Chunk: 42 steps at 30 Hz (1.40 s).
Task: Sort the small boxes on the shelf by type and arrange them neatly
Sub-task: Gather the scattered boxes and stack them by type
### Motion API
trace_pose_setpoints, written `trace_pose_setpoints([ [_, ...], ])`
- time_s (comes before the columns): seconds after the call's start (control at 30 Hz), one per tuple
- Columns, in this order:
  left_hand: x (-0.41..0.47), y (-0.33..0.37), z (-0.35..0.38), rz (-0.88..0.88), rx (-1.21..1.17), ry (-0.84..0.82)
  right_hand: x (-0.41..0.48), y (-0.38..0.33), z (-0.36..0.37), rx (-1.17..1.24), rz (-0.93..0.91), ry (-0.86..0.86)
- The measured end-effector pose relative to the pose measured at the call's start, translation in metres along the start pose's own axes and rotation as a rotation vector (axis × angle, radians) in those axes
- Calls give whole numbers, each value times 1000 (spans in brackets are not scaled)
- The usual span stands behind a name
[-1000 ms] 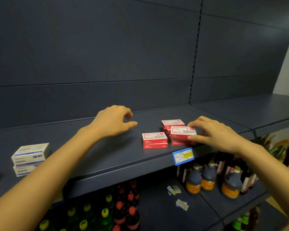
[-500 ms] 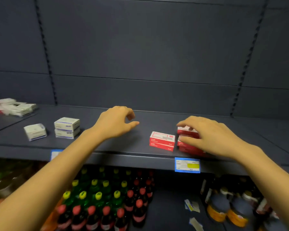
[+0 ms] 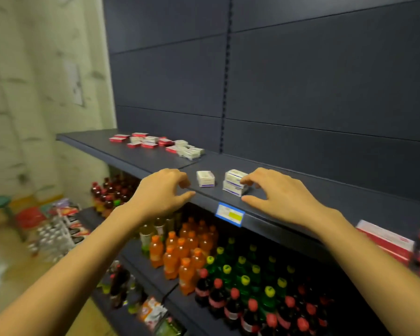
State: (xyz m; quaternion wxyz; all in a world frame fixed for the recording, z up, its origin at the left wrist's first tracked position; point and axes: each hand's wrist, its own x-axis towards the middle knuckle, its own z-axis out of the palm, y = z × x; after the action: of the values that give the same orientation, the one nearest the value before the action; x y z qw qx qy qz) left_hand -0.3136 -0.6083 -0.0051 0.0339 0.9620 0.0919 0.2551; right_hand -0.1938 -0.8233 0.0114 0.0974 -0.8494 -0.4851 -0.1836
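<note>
Right hand [image 3: 280, 197] beside stacked white boxes [image 3: 234, 182]

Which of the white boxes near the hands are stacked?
The two white boxes by the right hand are stacked; the single white box nearer the left hand sits alone.

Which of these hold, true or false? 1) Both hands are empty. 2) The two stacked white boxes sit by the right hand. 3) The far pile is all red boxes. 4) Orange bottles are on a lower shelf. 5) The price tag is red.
1) True: the left hand and right hand hold nothing, fingers spread.
2) True: the white stack is at the right hand's fingertips; a single white box lies left of it.
3) False: the far pile mixes red and white boxes.
4) True: orange bottles stand below.
5) False: the price tag is blue with a yellow patch.
</note>
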Motion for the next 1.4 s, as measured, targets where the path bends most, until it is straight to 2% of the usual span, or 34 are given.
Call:
trace_pose_setpoints([
  [0.23, -14, -100, -21, -82, 92, 11, 81, -67, 36, 51, -87, 9],
  [0.53, 3, -241, -24, -15, 131, 17, 191, -146, 92, 90, -5, -6],
  [0.77, 23, -317, -14, -29, 64, 4, 262, -188, 123, 102, 19, -65],
  [1.17, 87, -402, 30, -27, 26, 34, 387, -177, 184, 91, 126, -160],
  [1.4, 152, -453, 47, -53, 66, 4, 470, -146, 225, 37, 288, -222],
])
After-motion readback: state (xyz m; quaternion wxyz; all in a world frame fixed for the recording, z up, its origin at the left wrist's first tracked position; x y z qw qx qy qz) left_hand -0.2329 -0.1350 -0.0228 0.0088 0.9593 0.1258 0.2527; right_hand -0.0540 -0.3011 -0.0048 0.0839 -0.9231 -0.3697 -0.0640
